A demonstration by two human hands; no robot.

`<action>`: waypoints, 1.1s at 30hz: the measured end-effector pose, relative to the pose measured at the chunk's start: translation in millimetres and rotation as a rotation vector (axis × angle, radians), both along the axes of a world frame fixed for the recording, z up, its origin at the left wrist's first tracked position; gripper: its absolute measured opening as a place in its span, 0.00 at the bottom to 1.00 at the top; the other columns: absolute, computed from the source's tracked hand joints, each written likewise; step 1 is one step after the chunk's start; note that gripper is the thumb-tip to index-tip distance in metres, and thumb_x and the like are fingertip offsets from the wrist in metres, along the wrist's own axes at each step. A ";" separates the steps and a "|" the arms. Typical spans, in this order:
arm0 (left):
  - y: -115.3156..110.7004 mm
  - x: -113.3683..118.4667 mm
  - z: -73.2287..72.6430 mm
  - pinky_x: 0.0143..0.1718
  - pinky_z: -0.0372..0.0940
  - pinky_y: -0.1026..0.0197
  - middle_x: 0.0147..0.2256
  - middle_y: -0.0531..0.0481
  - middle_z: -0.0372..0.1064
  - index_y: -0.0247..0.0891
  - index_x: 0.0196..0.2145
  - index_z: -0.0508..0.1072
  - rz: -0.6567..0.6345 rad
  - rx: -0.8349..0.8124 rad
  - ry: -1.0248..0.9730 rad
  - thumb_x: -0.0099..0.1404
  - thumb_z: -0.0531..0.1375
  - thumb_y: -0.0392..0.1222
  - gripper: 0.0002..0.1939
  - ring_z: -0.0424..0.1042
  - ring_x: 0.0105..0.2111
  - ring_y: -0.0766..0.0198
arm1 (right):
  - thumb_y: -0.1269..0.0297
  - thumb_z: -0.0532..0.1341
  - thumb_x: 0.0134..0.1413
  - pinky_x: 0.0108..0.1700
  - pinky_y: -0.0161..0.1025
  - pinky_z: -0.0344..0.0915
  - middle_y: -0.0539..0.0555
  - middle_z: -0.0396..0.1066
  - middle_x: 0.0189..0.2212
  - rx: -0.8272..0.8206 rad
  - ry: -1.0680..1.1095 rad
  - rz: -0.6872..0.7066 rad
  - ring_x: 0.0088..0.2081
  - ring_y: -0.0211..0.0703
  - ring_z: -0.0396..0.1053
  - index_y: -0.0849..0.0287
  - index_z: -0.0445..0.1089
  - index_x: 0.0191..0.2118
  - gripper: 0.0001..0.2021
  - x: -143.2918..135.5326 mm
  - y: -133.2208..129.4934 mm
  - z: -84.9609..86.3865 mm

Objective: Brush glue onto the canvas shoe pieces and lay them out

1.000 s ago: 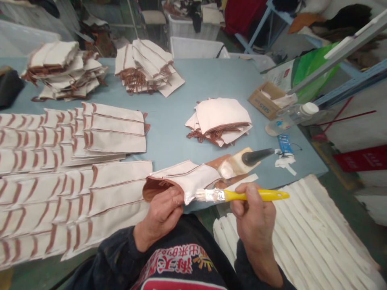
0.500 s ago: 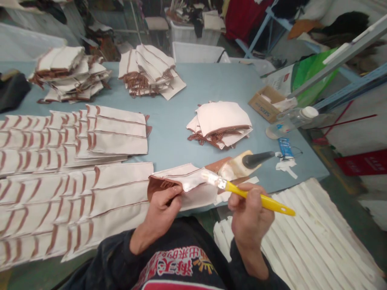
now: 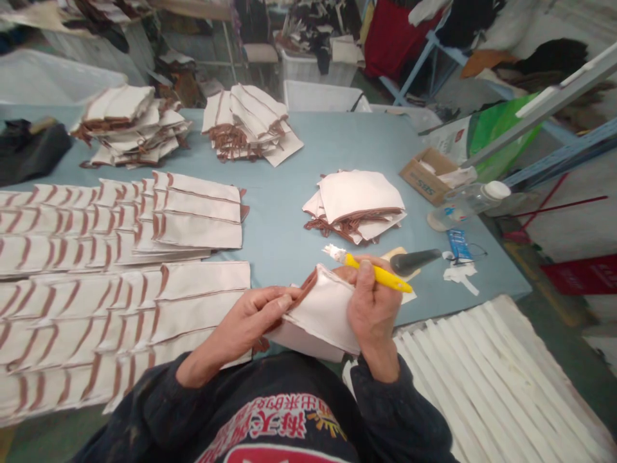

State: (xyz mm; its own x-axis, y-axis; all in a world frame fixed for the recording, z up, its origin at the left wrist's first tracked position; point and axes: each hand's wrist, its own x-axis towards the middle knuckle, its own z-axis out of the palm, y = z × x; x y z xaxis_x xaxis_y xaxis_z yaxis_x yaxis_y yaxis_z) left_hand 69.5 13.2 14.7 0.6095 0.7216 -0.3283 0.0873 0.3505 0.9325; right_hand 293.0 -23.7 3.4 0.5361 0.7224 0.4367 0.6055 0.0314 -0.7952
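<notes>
My left hand (image 3: 243, 325) pinches the brown-edged side of a cream panel (image 3: 325, 308), apparently leather or fabric, raised and bent above the table's front edge. In my right hand (image 3: 373, 312) is a yellow-handled paintbrush (image 3: 383, 276), its bristles thick with white paste and pointing left, away from the panel. That same hand rests at the panel's right side; whether its hidden fingers also grip the panel I cannot tell. Just beyond it lies a black, tapered, handle-like piece (image 3: 415, 261) on something pale yellow, mostly hidden.
Overlapping rows of cream panels (image 3: 197, 283) cover the table's left. Stacks of panels stand at the back (image 3: 248, 122) and in the middle (image 3: 361, 196). Rightward are a cardboard box (image 3: 424, 180), a clear bottle (image 3: 465, 202) and a blue packet (image 3: 459, 244). White strips (image 3: 463, 360) lie at lower right.
The brush has lifted off the panel and moved up and left, and my right hand has come to the panel's side. The panel is now tilted up and bent, with my left hand's grip shifted.
</notes>
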 end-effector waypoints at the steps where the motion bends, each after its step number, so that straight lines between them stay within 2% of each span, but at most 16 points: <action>1: 0.2 -4.6 -2.0 0.21 0.63 0.66 0.31 0.47 0.79 0.36 0.50 0.86 -0.031 0.059 0.012 0.73 0.65 0.57 0.22 0.69 0.23 0.65 | 0.52 0.55 0.77 0.37 0.41 0.71 0.47 0.72 0.25 -0.001 0.040 -0.014 0.27 0.42 0.73 0.57 0.75 0.44 0.16 4.0 -0.1 3.4; 4: -2.6 -9.0 -5.3 0.24 0.67 0.65 0.32 0.47 0.80 0.36 0.44 0.86 -0.069 0.218 0.019 0.73 0.65 0.50 0.15 0.73 0.26 0.63 | 0.50 0.55 0.77 0.37 0.42 0.71 0.47 0.71 0.24 -0.003 0.111 -0.025 0.27 0.43 0.73 0.58 0.74 0.43 0.19 13.0 1.4 7.5; 6: -6.1 -5.1 -4.6 0.28 0.68 0.65 0.32 0.48 0.80 0.36 0.40 0.84 -0.103 0.299 0.039 0.74 0.63 0.45 0.12 0.74 0.28 0.63 | 0.49 0.54 0.76 0.39 0.43 0.71 0.48 0.72 0.25 -0.026 0.110 -0.022 0.28 0.44 0.73 0.58 0.75 0.43 0.19 15.8 4.6 3.8; 9: -11.6 2.7 -2.6 0.33 0.68 0.65 0.32 0.50 0.80 0.35 0.38 0.82 -0.186 0.412 0.067 0.74 0.59 0.39 0.11 0.74 0.31 0.64 | 0.48 0.53 0.76 0.41 0.44 0.70 0.50 0.73 0.25 -0.056 0.079 -0.018 0.28 0.45 0.73 0.58 0.74 0.42 0.21 16.8 12.2 -7.1; 12: -17.4 6.7 -3.9 0.34 0.66 0.64 0.32 0.51 0.78 0.35 0.39 0.79 -0.234 0.502 0.066 0.76 0.57 0.37 0.11 0.72 0.30 0.65 | 0.45 0.52 0.74 0.38 0.43 0.69 0.49 0.73 0.25 -0.073 0.095 -0.029 0.28 0.44 0.72 0.58 0.74 0.41 0.22 16.1 14.9 -11.7; 15: -23.1 7.6 -8.6 0.34 0.66 0.64 0.31 0.52 0.75 0.36 0.38 0.76 -0.236 0.570 0.080 0.79 0.54 0.38 0.12 0.71 0.30 0.65 | 0.44 0.56 0.72 0.32 0.38 0.67 0.48 0.72 0.25 -0.011 0.199 -0.067 0.26 0.40 0.69 0.58 0.74 0.40 0.21 13.2 1.6 -1.5; 18: -27.6 7.6 -12.8 0.39 0.69 0.62 0.35 0.50 0.76 0.37 0.40 0.74 -0.204 0.685 0.092 0.79 0.54 0.36 0.11 0.73 0.34 0.63 | 0.47 0.60 0.71 0.25 0.34 0.60 0.44 0.64 0.19 0.056 0.368 -0.073 0.20 0.37 0.62 0.57 0.74 0.36 0.19 8.2 -26.4 17.0; 22: -31.2 7.4 -12.8 0.41 0.69 0.61 0.35 0.50 0.75 0.40 0.37 0.70 -0.185 0.876 0.142 0.78 0.54 0.32 0.10 0.73 0.36 0.61 | 0.50 0.62 0.72 0.22 0.32 0.58 0.42 0.60 0.16 -0.025 0.529 0.023 0.17 0.34 0.59 0.57 0.72 0.32 0.19 0.5 -59.4 36.1; 29: -29.2 12.5 -14.1 0.38 0.68 0.61 0.32 0.50 0.73 0.41 0.36 0.65 -0.191 1.032 0.057 0.74 0.53 0.25 0.13 0.72 0.34 0.61 | 0.48 0.61 0.73 0.14 0.30 0.49 0.41 0.56 0.12 -0.090 0.498 0.065 0.11 0.33 0.55 0.56 0.72 0.29 0.22 -11.9 -72.2 53.4; 33: -27.0 16.1 -17.1 0.38 0.68 0.62 0.32 0.50 0.73 0.41 0.36 0.65 -0.211 1.048 0.053 0.75 0.53 0.25 0.13 0.72 0.34 0.62 | 0.52 0.60 0.75 0.15 0.29 0.52 0.42 0.59 0.13 -0.025 0.426 0.053 0.12 0.32 0.56 0.56 0.72 0.30 0.21 -12.9 -73.7 53.5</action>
